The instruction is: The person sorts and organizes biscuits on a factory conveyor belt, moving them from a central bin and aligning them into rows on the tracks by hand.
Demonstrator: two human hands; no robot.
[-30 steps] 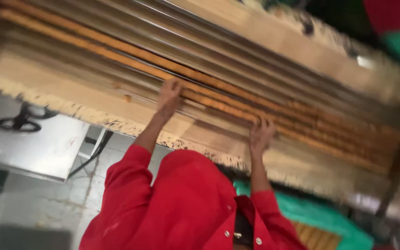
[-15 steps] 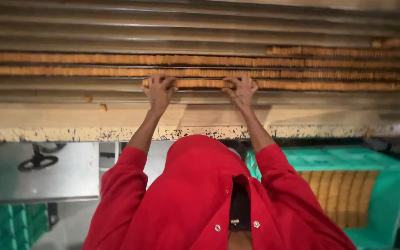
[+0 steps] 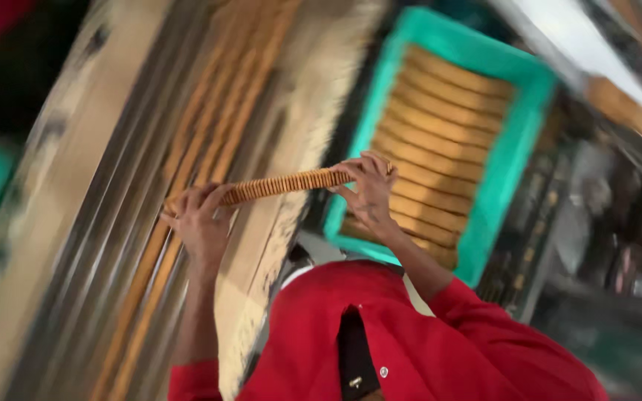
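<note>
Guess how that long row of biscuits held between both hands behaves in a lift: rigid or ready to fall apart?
Probably loose: the row of biscuits looks like separate thin discs on edge, pinned only by the left hand and right hand at its ends. Easing that end pressure would likely spill it. Individual pieces look light, likely brittle.

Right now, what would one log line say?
hands: left, right | hold: biscuit row by its ends | over: green crate

red long-sleeved shirt (image 3: 425, 349) with small buttons.
</note>
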